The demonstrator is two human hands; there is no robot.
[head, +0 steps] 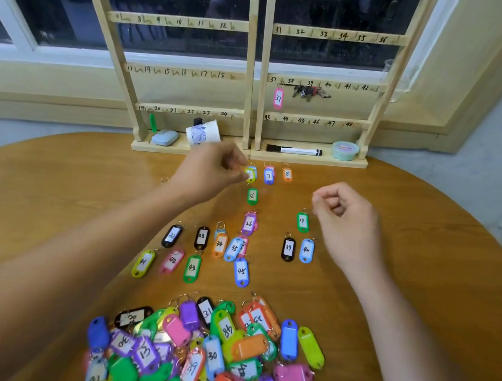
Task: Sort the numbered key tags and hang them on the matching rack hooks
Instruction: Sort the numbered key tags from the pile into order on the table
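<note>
My left hand (212,171) pinches a yellow-green key tag (250,175) low over the table, just left of the blue tag 7 (269,175) and the orange tag 8 (287,174). My right hand (344,219) hovers with curled fingers beside the green tag 29 (302,222); nothing shows in it. Sorted tags lie in rows on the round wooden table (60,204), among them 16 (252,196), 26 (249,223), 39 (288,248) and 40 (306,250). A heap of unsorted tags (199,347) lies nearest me. On the numbered wooden rack (255,78), a pink tag 37 (278,98) hangs.
A bunch of keys (308,91) hangs near hook 38. The rack's base shelf holds a black marker (294,150), a round mint tub (345,150), a tipped paper cup (203,133) and a pale blue case (164,137). A loose ring (164,180) lies left of my left wrist.
</note>
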